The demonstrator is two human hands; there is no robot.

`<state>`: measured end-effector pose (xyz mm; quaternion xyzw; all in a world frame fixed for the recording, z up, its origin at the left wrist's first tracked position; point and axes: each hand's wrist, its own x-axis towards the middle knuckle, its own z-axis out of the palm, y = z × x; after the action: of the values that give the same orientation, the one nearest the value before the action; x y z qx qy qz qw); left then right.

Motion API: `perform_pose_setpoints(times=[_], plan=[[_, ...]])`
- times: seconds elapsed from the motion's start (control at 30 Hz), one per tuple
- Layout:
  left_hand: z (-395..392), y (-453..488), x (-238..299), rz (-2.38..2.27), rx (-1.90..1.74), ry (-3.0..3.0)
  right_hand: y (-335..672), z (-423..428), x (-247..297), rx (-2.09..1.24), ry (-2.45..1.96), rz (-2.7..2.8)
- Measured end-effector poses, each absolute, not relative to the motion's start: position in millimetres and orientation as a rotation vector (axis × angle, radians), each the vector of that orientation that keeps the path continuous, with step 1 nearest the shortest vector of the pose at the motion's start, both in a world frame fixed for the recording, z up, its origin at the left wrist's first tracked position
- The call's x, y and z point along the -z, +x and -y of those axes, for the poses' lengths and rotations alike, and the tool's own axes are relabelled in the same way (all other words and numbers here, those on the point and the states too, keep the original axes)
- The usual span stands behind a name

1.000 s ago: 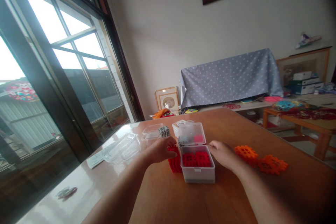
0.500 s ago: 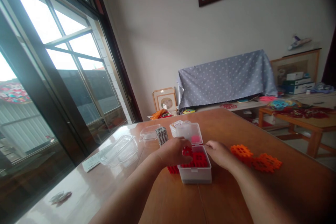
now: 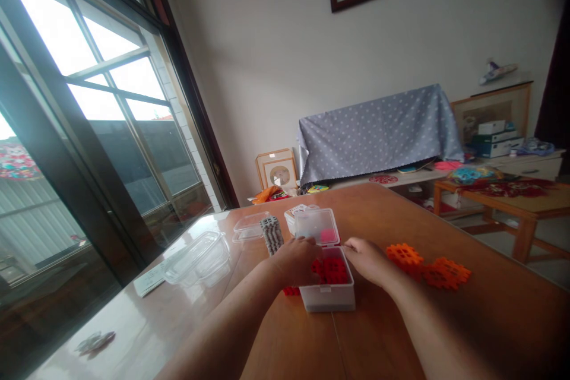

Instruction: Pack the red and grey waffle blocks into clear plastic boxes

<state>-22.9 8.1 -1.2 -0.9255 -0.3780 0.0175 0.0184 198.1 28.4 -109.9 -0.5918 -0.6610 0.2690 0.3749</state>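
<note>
A clear plastic box [image 3: 327,300] stands on the table with its hinged lid [image 3: 317,225] thrown back. Red notched building pieces [image 3: 336,271] lie inside it. My left hand [image 3: 296,261] reaches over the left rim, its fingers curled around a red piece at the box's left side; the fingertips are partly hidden. At the far right corner, my right hand [image 3: 364,254] is closed on the box's rim near the hinge. More red pieces [image 3: 291,291] show beside the box, under my left wrist. A stack of grey notched pieces [image 3: 271,234] rises behind that hand.
Orange notched pieces [image 3: 445,273] lie to the right on the wooden table [image 3: 294,344]. Clear empty containers [image 3: 198,258] and a paper booklet [image 3: 149,279] are at the left. A small crumpled packet [image 3: 95,342] sits near the left edge. Behind the lid is a white card box [image 3: 291,218].
My left hand has lowered the red piece from above the box down among the others. My right hand stays at the rim. The view has shifted slightly.
</note>
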Motion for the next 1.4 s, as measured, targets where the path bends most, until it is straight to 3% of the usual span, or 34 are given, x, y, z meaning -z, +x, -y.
perform_pose_setpoints(times=[0.53, 1.03, 1.23, 1.4], plan=[[-14, -12, 7, 1.125, 0.054, -2.936, 198, -26, 107, -0.683, -1.513, 1.707], [-13, 14, 18, 1.279, -0.087, -2.881, 202, -32, 112, -0.682, -1.481, 1.726], [-13, -12, 6, 1.268, 0.268, -2.950, 203, -32, 115, -0.624, -1.525, 1.731], [-27, -67, -2, 1.516, 0.643, -2.977, 203, -36, 120, -0.554, -1.691, 1.716]])
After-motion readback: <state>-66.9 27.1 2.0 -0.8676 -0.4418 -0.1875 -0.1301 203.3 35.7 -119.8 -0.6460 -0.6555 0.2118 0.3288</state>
